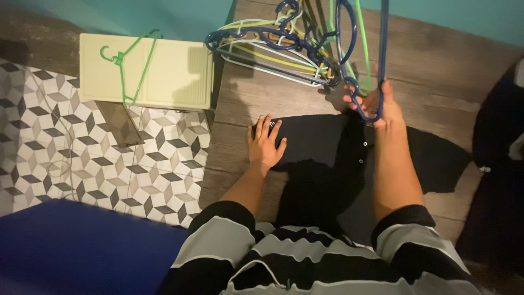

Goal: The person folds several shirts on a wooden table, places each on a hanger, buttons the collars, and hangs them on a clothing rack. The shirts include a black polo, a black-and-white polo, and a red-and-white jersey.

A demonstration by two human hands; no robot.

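Wooden floor (436, 71) at centre, patterned tiles to the left. Left hand (266, 143) flat, fingers spread, pinning black shirt (322, 145) mid-frame. Right hand (382, 106) closed round blue hanger (380, 60). Pile of hangers (273, 49) above. Best kept taut while feeding hanger into collar.

Dim indoor light, cool and teal-tinted, falling from above and behind. Heavy shadow of head and torso cast across the black garment (322, 147) and wooden floor (436, 71), swallowing fabric detail. Brightest on the pale green board (174, 76). Soft overall, slightly grainy; motion blur on the hangers (284, 49) near the top edge.
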